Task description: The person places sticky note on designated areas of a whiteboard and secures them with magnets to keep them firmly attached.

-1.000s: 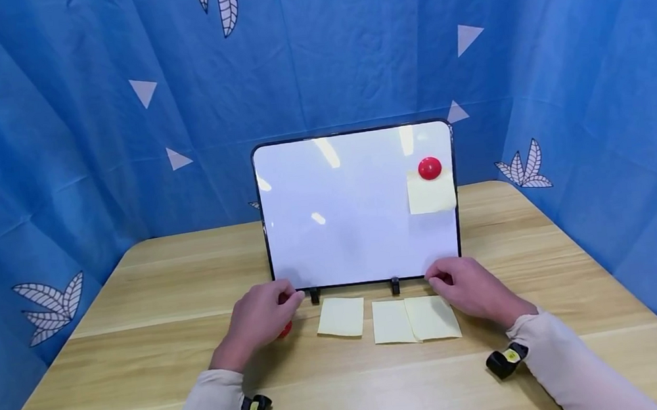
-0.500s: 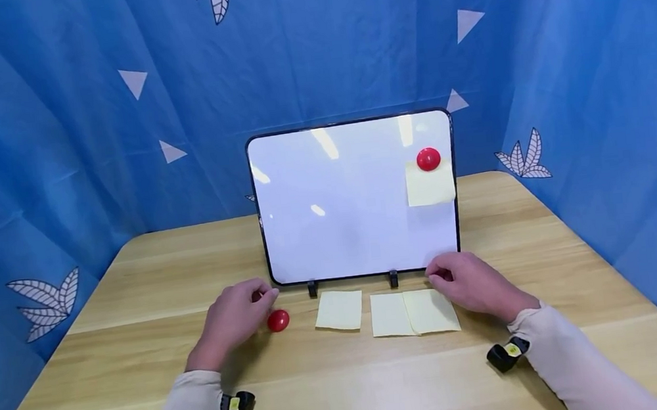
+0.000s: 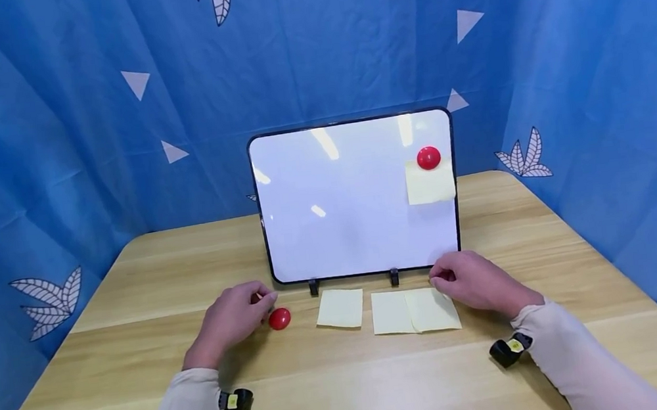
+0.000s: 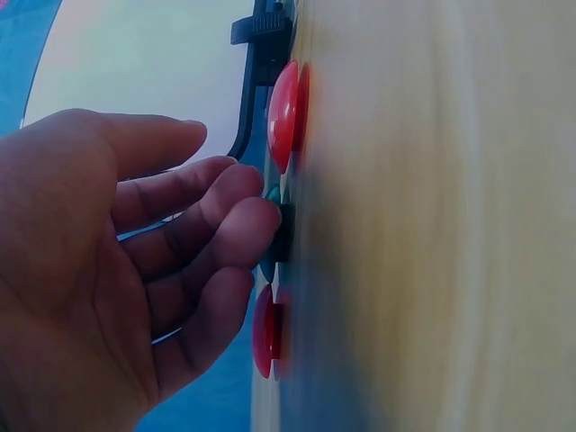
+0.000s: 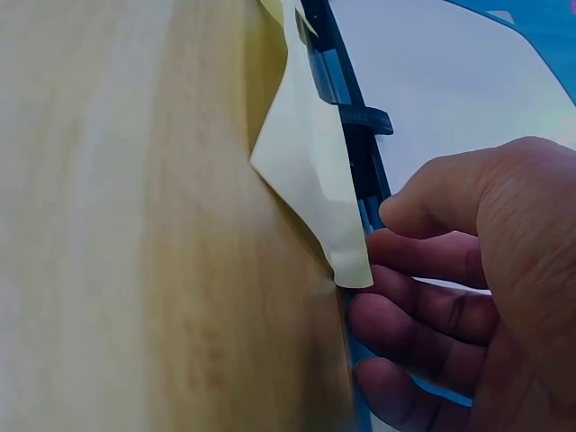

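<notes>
My left hand (image 3: 233, 316) hovers low over the table with fingers loosely bent and nothing between them. Beside its fingertips lies a round red magnet (image 3: 279, 318). The left wrist view shows this red magnet (image 4: 283, 117), then a green magnet (image 4: 271, 236) partly behind the fingertips, and a second red magnet (image 4: 264, 331); the head view has those two hidden under the hand. Relaxed and holding nothing, my right hand (image 3: 481, 283) is at the whiteboard's lower right corner. Its fingers are close to the raised edge of a pale yellow sticky note (image 5: 315, 180).
A whiteboard (image 3: 341, 210) stands upright on black feet (image 3: 394, 278). At its upper right hangs a yellow note (image 3: 429, 187) under a red magnet (image 3: 429, 158). Another sticky note (image 3: 340, 308) and an overlapping pair (image 3: 391, 313) lie in front. Blue curtains (image 3: 313, 48) surround the wooden table (image 3: 346, 388).
My left hand has drawn back leftward from the board's lower left corner, bringing the red magnet on the table into full sight. The right hand stays nearly still. The head view has tilted slightly.
</notes>
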### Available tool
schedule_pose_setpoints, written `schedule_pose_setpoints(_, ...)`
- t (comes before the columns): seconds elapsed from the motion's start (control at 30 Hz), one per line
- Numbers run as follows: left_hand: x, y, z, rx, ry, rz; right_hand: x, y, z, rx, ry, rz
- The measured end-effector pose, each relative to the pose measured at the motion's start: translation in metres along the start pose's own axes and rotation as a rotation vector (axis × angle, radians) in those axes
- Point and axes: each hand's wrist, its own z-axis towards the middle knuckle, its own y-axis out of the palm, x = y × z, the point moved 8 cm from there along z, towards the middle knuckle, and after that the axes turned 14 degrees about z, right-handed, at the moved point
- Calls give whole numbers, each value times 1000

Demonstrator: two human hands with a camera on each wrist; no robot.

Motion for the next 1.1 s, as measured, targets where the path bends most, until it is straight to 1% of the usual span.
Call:
schedule_pose_setpoints(0.2,-3,2,-1,-11,-4,-22,0,1,0,-13,20,-5)
schedule_pose_setpoints(0.37,-4,9,1,-47,-16,-27,1,2,-1,-25,29,-1)
schedule_pose_setpoints(0.5,-4,12,1,-72,-24,-18,1,2,-1,-24,14,-7)
schedule_pose_setpoints(0.67,-5,14,1,-89,-28,-36,1,1,-2,-22,-2,-11)
schedule_pose_setpoints(0.87,-8,14,2,-94,-19,-74,3,0,-2,-33,-7,-6)
schedule_pose_setpoints(1.1,-11,18,1,-114,-23,-85,5,3,-2,-49,5,20)
